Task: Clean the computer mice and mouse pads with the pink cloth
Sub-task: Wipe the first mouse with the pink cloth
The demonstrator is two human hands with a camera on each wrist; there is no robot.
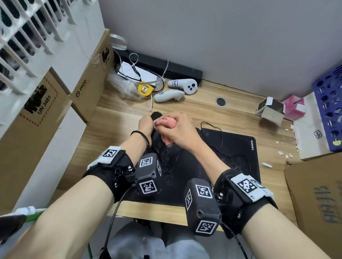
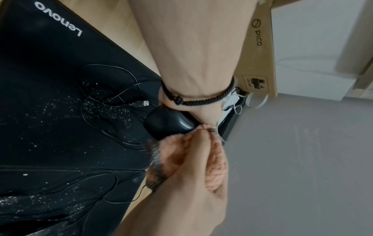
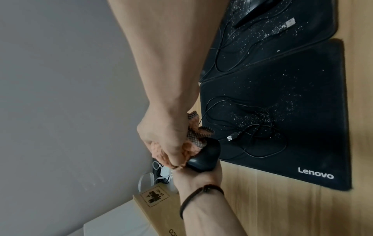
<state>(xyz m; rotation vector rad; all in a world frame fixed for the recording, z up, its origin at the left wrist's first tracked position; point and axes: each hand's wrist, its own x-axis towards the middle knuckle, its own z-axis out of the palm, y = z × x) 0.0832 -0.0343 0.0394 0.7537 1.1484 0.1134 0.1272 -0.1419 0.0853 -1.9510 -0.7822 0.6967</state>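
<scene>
Wrist-mounted camera units [image 1: 202, 205] with square tag markers sit closest to the head view, strapped to both forearms. Past them, at 12 o'clock over the far edge of the Lenovo mouse pad [image 1: 242, 146], the left hand [image 1: 144, 123] grips a black wired mouse [image 2: 167, 123], lifted clear of the pad, fingers curled round its body. Right hand [image 1: 179, 129] is closed on the bunched pink cloth [image 1: 166, 123], pressing it against the mouse shell. Step in hand, by my read: wiping the first mouse. Mouse cable [image 3: 248, 127] with its USB plug lies coiled on the pad, in a scatter of white specks [image 3: 252, 119]. Second mouse pad [image 3: 268, 36] overlaps the first toward 6 o'clock, also speckled, and carries a second mouse [image 3: 256, 11], untouched. Next move likely calls for turning the mouse in the left hand to reach unwiped faces, then setting it off the dirty pad; both pads need wiping afterwards. White controllers [image 1: 181, 88] lie at 12 o'clock near the wall, cardboard boxes [image 1: 87, 87] at 10 o'clock.
</scene>
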